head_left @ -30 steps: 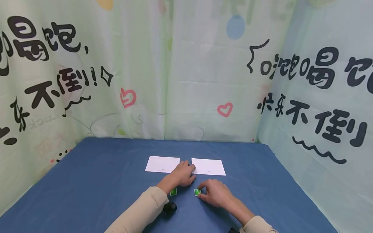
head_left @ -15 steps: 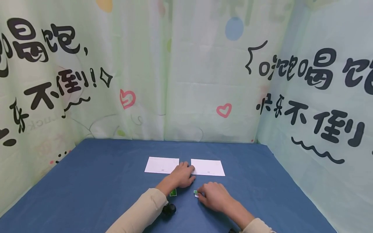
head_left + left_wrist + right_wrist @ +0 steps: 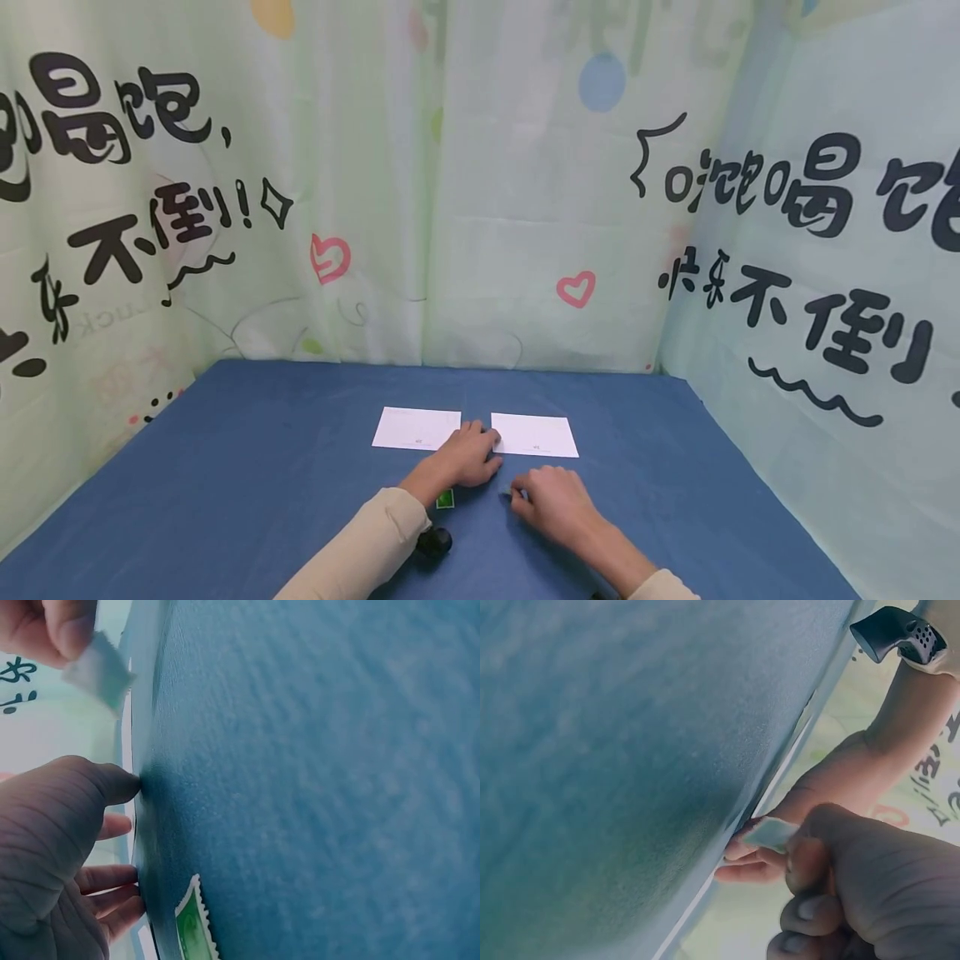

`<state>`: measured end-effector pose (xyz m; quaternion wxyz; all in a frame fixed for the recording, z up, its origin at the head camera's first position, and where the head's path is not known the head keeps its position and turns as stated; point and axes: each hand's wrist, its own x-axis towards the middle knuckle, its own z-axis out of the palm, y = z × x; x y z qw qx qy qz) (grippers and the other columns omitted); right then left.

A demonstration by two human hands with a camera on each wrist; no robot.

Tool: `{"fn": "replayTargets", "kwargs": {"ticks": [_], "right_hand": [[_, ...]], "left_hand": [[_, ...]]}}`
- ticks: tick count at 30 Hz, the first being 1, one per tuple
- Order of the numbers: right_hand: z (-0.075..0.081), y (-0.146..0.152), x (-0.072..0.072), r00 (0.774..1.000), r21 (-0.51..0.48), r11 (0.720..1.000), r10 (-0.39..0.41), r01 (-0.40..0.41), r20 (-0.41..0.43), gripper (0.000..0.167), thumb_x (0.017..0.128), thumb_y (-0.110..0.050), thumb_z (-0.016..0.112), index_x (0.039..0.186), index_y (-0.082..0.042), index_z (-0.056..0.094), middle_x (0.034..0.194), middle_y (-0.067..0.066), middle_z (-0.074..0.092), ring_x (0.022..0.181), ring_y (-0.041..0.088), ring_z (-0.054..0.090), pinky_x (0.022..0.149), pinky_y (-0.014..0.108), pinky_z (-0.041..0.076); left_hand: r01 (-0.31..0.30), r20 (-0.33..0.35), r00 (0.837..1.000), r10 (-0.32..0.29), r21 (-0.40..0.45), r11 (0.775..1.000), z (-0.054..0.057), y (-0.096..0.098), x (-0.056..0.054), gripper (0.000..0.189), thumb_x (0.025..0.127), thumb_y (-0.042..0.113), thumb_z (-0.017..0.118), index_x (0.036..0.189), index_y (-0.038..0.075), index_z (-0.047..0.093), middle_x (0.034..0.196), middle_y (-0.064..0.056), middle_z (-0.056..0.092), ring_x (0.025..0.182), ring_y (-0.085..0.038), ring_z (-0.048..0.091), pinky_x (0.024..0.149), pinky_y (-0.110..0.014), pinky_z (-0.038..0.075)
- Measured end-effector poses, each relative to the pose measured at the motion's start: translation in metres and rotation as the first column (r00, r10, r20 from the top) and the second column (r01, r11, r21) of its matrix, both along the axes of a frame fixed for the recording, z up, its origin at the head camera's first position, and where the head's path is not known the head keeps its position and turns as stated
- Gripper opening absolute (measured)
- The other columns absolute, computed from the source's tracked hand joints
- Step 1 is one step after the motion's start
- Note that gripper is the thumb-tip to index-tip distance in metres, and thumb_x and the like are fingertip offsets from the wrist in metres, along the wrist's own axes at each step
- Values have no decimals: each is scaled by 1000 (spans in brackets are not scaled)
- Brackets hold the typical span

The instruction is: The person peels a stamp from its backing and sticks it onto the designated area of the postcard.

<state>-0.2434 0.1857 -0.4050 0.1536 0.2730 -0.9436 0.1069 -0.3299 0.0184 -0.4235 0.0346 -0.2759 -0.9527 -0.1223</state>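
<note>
Between the thumb and index finger of my right hand (image 3: 557,500) is a small postage stamp (image 3: 771,833), pinched by one side. Its pale face shows in the left wrist view, where the stamp is tilted above the blue cloth. My left hand (image 3: 471,456) rests palm down with fingers spread, its fingertips in the gap between two white paper rectangles. The left rectangle (image 3: 414,427) and the right rectangle (image 3: 534,435) lie flat, each with a small mark near its front edge. A second stamp (image 3: 193,926), green with a toothed white border, lies beside my left wrist.
Blue cloth (image 3: 262,483) covers the table. Printed curtains (image 3: 480,183) with lettering and hearts enclose the back and sides. A black wrist camera (image 3: 433,542) sits under the left sleeve, close to the second stamp.
My right fingers have tilted the stamp up from lying green face up on the cloth, and its green face no longer shows in the head view. My left hand has stayed in place.
</note>
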Motion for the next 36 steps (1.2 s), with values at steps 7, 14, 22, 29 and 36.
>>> {"fn": "replayTargets", "kwargs": {"ticks": [7,14,22,29,36], "right_hand": [[5,-2,3,998,-75,996,-43,40,-39,24,86,-4,72,67,-18,65,50,-14,30,43,-1,26,43,21,19],[8,-5,5,996,-156,987,-54,42,-74,14,85,-5,74,76,-14,76,46,-15,37,42,-3,29,41,21,22],[13,-9,6,995,-249,968,-62,39,-84,9,84,-5,73,79,-10,78,46,-15,38,43,-4,31,42,21,27],[19,-10,6,996,-302,951,-79,63,-41,9,85,-4,72,85,-10,79,45,-16,36,41,-2,31,43,21,27],[25,-8,4,998,-389,920,-58,54,1,10,87,-2,71,89,-6,80,44,-16,35,40,0,31,45,21,26]], "left_hand": [[7,18,1000,-8,50,999,1,-1,1,44,101,31,63,139,8,60,125,-14,61,114,-27,57,101,-42,48],[47,27,998,-51,127,991,3,-7,3,42,103,27,61,139,7,59,129,-15,61,118,-29,57,100,-43,48],[81,29,995,-93,294,952,7,-14,13,37,104,16,57,138,3,58,134,-19,60,127,-34,55,103,-49,47],[100,43,990,-132,438,893,7,-21,20,36,103,7,53,138,-2,57,136,-21,58,131,-37,53,105,-53,44],[107,51,986,-157,527,843,10,-29,29,36,105,6,49,139,-3,56,137,-20,59,130,-37,55,104,-54,46]]}}
